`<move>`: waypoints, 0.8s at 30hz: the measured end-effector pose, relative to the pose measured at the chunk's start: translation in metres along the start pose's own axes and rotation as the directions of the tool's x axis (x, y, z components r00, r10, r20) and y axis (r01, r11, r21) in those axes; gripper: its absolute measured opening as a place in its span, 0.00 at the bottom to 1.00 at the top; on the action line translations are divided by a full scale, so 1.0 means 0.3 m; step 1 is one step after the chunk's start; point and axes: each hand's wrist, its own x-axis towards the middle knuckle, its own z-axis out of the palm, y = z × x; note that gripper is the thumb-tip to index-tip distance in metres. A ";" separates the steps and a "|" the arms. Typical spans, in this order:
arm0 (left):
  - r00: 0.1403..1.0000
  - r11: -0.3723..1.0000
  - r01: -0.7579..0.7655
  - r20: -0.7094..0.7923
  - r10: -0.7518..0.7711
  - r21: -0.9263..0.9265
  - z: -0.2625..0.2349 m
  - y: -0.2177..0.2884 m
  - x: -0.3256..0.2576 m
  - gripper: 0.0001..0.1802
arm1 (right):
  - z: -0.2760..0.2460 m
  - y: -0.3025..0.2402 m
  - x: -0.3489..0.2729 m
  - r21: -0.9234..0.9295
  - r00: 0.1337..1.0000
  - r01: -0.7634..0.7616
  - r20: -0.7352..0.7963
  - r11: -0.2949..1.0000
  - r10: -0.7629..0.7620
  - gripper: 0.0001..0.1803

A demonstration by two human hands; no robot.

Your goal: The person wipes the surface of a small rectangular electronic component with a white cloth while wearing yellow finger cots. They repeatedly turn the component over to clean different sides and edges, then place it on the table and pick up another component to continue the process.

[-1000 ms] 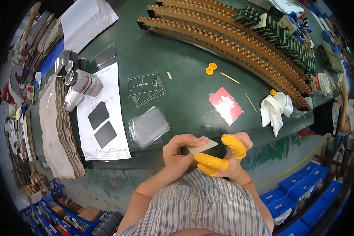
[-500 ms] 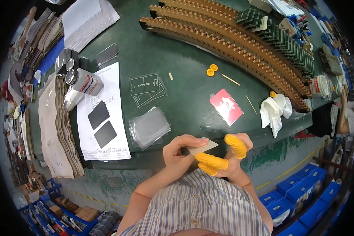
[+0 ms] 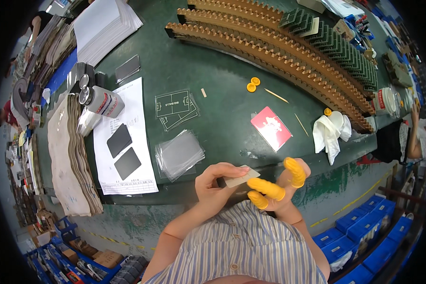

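Left hand (image 3: 213, 182) pinches a small pale card (image 3: 241, 178) by its near edge, fingers closed on it. Right hand (image 3: 281, 187), with yellow-capped fingers (image 3: 266, 188) spread loosely, supports the card's far end from beneath, above the green table (image 3: 222, 123) edge, probably to keep it clean.

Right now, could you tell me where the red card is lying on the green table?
In the head view the red card lies flat right of centre, between the white cloth on its right and the clear sheets on its left.
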 end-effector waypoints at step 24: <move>0.996 0.968 -0.079 -0.050 0.069 -0.240 -0.015 -0.011 0.018 0.12 | 0.019 -0.005 0.036 0.355 0.993 -0.119 0.049 0.927 0.109 0.16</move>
